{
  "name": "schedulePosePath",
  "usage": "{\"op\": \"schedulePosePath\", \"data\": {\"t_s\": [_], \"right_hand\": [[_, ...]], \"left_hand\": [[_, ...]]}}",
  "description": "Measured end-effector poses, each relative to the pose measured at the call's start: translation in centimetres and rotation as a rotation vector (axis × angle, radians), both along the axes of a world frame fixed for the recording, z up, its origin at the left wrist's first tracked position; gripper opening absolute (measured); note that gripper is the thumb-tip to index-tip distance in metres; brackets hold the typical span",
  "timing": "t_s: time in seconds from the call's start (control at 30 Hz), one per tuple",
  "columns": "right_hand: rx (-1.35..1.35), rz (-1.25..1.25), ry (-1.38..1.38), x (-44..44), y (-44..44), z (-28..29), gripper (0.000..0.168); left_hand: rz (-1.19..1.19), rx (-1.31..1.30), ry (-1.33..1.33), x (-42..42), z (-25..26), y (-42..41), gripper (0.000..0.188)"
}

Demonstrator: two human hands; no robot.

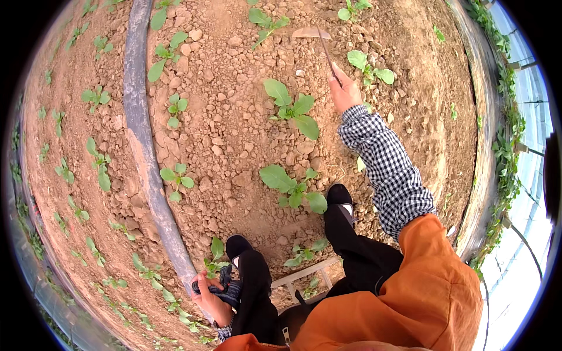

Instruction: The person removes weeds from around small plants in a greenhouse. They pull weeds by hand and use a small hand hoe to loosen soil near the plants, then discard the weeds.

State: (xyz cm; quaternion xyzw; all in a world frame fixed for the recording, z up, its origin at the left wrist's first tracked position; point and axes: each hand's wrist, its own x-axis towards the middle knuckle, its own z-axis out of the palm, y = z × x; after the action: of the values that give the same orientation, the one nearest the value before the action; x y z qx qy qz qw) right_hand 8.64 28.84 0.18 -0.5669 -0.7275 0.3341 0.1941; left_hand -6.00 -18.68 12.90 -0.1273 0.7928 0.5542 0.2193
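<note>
My right hand (346, 90), reaching out at the upper right, is closed on the thin handle of a hand hoe (324, 47). The hoe's wide curved blade (311, 33) lies against the soil or just over it; I cannot tell which. A leafy seedling (371, 69) grows to the right of the hoe and a larger one (292, 109) below and to its left. Down at the lower left my left hand (210, 295) holds a dark knitted glove (229, 290) beside my left leg, near a grey hose (147, 131) and a small seedling (215, 262).
Rows of seedlings (100, 164) stand in cloddy soil left of the hose. Another large seedling (293, 188) grows between my shoes (238, 246). A low slatted stool (303, 274) is beneath me. Climbing plants (509, 145) and plastic sheeting edge the bed at the right.
</note>
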Motion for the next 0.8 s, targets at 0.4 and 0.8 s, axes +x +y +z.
{"op": "schedulePosePath", "data": {"t_s": [0.4,0.8], "right_hand": [[-0.029,-0.068,-0.474,-8.0,10.6,-2.2,0.047],[-0.131,-0.031,-0.316,-1.5,2.9,-3.2,0.048]], "left_hand": [[0.011,-0.023,-0.021,-0.4,0.4,2.1,0.025],[-0.067,-0.051,-0.03,-0.4,0.1,1.4,0.025]]}}
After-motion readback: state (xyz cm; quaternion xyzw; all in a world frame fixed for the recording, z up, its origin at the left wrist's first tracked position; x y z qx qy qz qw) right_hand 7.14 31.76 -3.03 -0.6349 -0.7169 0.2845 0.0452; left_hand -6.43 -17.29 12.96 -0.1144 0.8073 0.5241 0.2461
